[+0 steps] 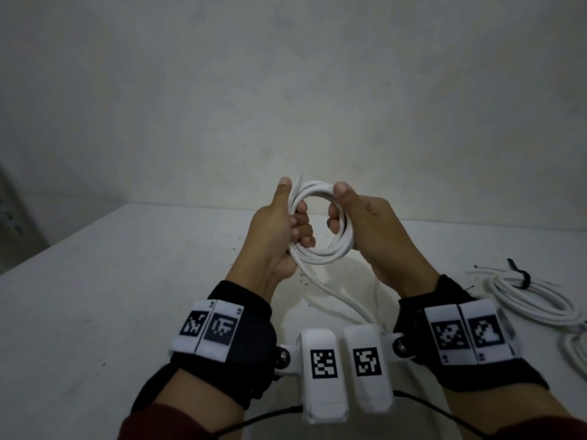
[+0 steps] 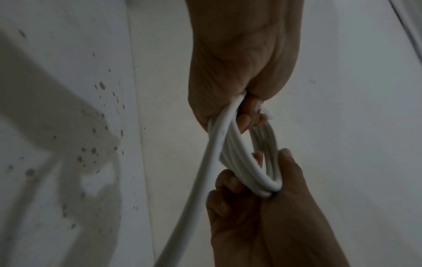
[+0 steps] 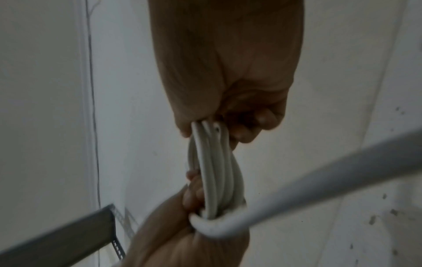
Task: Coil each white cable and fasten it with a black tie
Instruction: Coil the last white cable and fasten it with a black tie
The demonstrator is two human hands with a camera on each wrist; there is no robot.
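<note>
Overhead, the cable [image 1: 320, 217] coil hangs between both hands: left hand [image 1: 279, 230] grips its 9 o'clock side, right hand [image 1: 365, 223] its 3 o'clock, above the tabletop [image 1: 111, 296].

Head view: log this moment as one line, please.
left hand grips white coil | right hand grips coil | tail trails to table | untied

White speckled table [image 1: 95, 312], pale wall [image 1: 286, 90], grey perforated metal bracket [image 3: 68, 233]

The left hand [image 2: 242, 59] gripped a coiled white round cable [image 2: 246, 162]; the right hand [image 2: 274, 216] pinched its opposite side, one strand trailing away.
</note>
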